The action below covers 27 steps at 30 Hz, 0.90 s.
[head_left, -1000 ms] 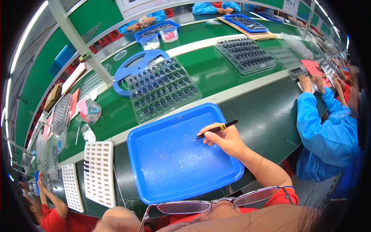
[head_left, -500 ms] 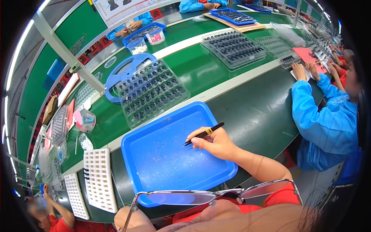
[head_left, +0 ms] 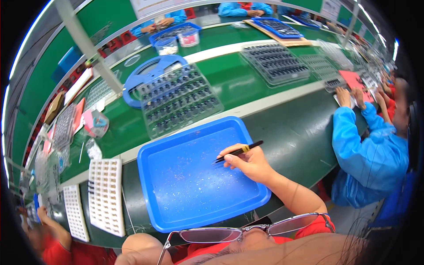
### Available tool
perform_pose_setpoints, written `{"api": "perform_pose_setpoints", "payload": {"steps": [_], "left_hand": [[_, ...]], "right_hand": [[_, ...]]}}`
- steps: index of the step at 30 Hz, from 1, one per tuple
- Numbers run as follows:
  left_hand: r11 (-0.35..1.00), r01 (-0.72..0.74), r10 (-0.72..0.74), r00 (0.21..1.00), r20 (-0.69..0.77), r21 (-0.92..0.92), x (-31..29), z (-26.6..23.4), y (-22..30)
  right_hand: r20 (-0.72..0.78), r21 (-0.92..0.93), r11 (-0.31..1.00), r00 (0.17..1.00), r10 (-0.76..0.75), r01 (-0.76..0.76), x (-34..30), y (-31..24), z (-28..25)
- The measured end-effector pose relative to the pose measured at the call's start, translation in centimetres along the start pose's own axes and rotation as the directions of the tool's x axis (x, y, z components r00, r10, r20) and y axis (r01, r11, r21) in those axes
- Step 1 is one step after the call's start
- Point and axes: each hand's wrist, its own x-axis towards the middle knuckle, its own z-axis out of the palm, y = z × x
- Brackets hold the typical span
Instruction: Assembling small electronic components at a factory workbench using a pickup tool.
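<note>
In my right hand (head_left: pixel 249 163) is a slim black pair of tweezers (head_left: pixel 240 151) with a yellow band, pinched between thumb and fingers. Its fine tip points left, above the floor of a shallow blue tray (head_left: pixel 154 207). Tiny pale specks and bits lie scattered over the tray's bottom; they are too small to name. Only a bent bare part of my left arm (head_left: pixel 141 247) shows at the lower edge, and the left hand is out of sight.
Beyond the tray lie a clear blister tray of dark parts (head_left: pixel 181 99) and a blue reel (head_left: pixel 132 84). White slotted trays (head_left: pixel 106 194) stand on the left. Farther right are stacked blister trays (head_left: pixel 276 64). A person in a blue smock (head_left: pixel 362 145) works at the right.
The view has shifted a little. My right hand, with the tweezers still in it, has moved slightly to the right over the tray.
</note>
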Motion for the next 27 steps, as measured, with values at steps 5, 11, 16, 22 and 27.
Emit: {"api": "perform_pose_setpoints", "payload": {"steps": [5,11,16,22,27], "left_hand": [[0.958,0.242,-0.173,0.915,-0.364,0.153,0.0,-0.2,-5.6],[0.506,0.537,-0.683,0.727,-0.066,0.675,-5.0,-1.8,-22.4],[0.377,0.375,-0.848,0.507,0.154,0.847,-7.4,-2.5,-25.5],[0.411,0.400,-0.880,0.409,0.242,0.819,-4.4,-1.2,-25.1],[0.558,0.283,-0.810,0.387,0.440,0.780,-4.3,-2.4,-26.3]], "right_hand": [[-0.043,-0.001,1.000,0.999,0.009,-0.009,-0.5,-0.6,0.2],[-0.050,-0.017,1.000,0.999,-0.007,0.006,-0.6,-0.4,0.4],[-0.003,-0.034,0.999,0.999,-0.033,0.033,-0.1,0.5,0.1],[-0.007,-0.042,0.999,1.000,-0.025,0.025,-0.3,0.3,-0.7],[-0.012,-0.082,0.996,0.999,-0.039,0.038,-0.1,-0.2,-0.4]]}}
